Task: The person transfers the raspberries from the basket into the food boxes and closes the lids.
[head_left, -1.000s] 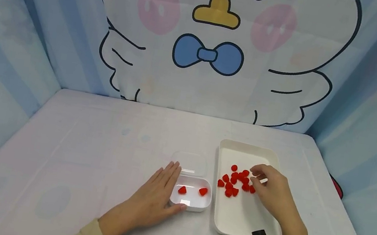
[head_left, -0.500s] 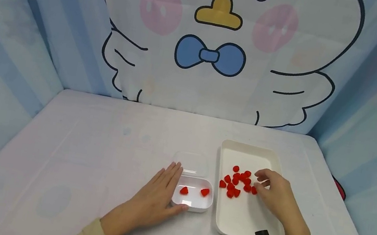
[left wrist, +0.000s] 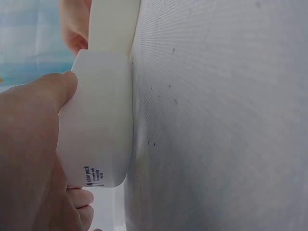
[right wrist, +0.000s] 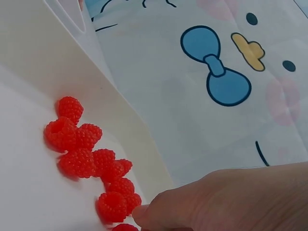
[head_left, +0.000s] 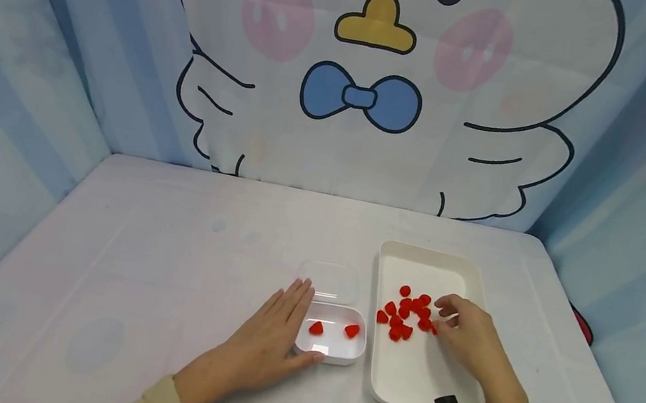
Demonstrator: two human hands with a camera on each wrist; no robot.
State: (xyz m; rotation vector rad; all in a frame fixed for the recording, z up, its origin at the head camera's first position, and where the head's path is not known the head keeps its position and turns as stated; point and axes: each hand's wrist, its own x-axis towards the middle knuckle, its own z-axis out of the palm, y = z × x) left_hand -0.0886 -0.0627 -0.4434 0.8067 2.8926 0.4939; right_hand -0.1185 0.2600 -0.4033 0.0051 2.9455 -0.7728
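My left hand (head_left: pixel 263 345) rests beside a small white box (head_left: pixel 329 356), its thumb on the front rim and its straight fingers along the left side. Two red raspberries lie in the box: one raspberry (head_left: pixel 317 328) on the left, another raspberry (head_left: pixel 351 331) on the right. To the right, a white tray (head_left: pixel 415 381) holds several raspberries (right wrist: pixel 77 162). My right hand (head_left: pixel 470 337) is over the tray, index finger and thumb apart. Its thumb touches or nearly touches a partly covered raspberry (head_left: pixel 434 330) at the pile's right side.
A clear lid (head_left: pixel 327 281) lies behind the box. The tray's raised rim (right wrist: pixel 130 108) runs around the raspberries. A white cloth (head_left: pixel 159 260) covers the table, and a printed curtain (head_left: pixel 343 155) hangs behind it.
My right hand has come down toward the raspberry at the pile's right side, and its thumb covers more of it. My left hand stays at the box. The view has shifted slightly.
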